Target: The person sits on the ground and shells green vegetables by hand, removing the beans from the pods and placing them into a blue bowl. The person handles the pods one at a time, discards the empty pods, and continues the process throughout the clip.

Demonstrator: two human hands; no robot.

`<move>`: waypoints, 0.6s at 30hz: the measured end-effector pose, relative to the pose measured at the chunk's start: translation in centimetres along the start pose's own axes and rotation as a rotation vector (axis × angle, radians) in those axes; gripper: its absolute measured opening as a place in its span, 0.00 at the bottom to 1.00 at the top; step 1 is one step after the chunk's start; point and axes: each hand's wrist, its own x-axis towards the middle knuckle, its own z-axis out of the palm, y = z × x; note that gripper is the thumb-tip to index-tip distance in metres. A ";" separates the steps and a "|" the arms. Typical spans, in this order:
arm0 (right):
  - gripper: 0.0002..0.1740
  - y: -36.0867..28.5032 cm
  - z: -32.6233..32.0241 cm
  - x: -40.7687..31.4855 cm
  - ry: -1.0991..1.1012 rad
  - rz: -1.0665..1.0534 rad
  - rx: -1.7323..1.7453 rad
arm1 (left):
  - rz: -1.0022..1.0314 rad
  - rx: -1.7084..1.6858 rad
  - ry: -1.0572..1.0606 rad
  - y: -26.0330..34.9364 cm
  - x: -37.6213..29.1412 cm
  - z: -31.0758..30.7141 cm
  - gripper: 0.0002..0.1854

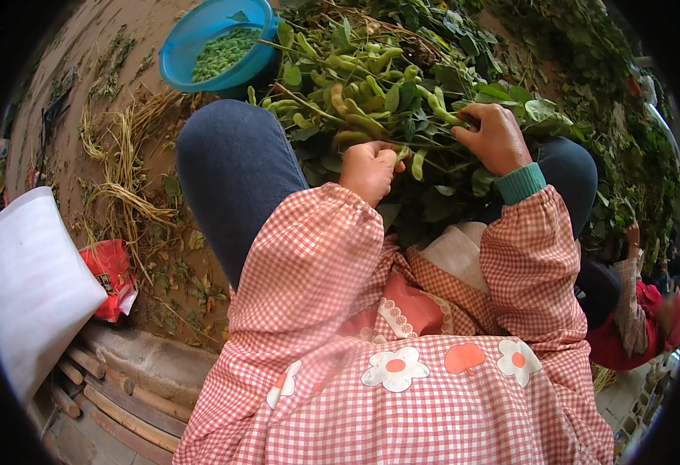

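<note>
My left hand [369, 168] is closed around a green soybean pod [402, 153], part of which shows at the thumb and forefinger. To its right, my right hand [496, 138] pinches the lower end of another plump green pod [442, 110] between thumb and fingers. Both hands are over a heap of cut soybean plants [369, 87] between my knees, with leaves, brown stems and many green pods, some browning. A blue plastic basin [171, 55] beyond my left knee holds shelled green beans [223, 53].
Dry stalks [125, 157] litter the bare ground at left. Nearby are a red packet [110, 279], a white sheet or sack [37, 290] and wooden poles [130, 412]. More plants [625, 139] are piled at right, where another person [636, 319] in red reaches into them.
</note>
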 end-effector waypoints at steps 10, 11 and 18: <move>0.12 0.2 -1.0 -0.5 -0.007 0.365 1.139 | -0.100 -0.103 -0.107 1.0 -0.7 0.0 0.12; 0.13 0.1 -1.1 -0.6 -0.044 0.360 1.312 | -0.096 -0.145 -0.120 1.2 -0.9 0.1 0.12; 0.18 1.2 -2.1 0.1 -0.035 0.288 1.700 | 0.215 -0.213 -0.061 5.4 -0.4 1.4 0.09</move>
